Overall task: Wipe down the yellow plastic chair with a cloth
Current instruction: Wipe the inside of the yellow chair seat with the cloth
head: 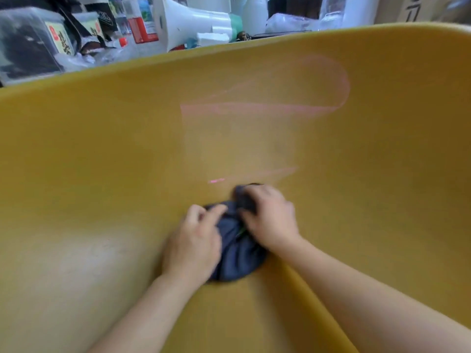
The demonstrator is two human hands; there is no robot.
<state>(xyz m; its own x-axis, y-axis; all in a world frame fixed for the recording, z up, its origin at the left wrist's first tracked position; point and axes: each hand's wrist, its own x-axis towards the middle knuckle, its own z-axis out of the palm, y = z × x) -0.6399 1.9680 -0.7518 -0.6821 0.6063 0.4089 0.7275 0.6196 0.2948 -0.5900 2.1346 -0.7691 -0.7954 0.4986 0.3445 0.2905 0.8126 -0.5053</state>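
Note:
The yellow plastic chair [102,161] fills nearly the whole view, its curved shell rising toward the back. A bunched dark blue cloth [235,256] lies on the chair surface at centre. My left hand [193,243] presses on the cloth's left side with fingers bent over it. My right hand [267,215] grips the cloth's upper right part. Both hands are blurred. A faint pink reflection [254,110] shows on the shell above the hands.
Beyond the chair's top rim stands clutter: a white megaphone [188,19], clear plastic boxes [30,44] with labels at the far left, packaged goods and plastic bags. A cardboard box [418,8] is at the top right.

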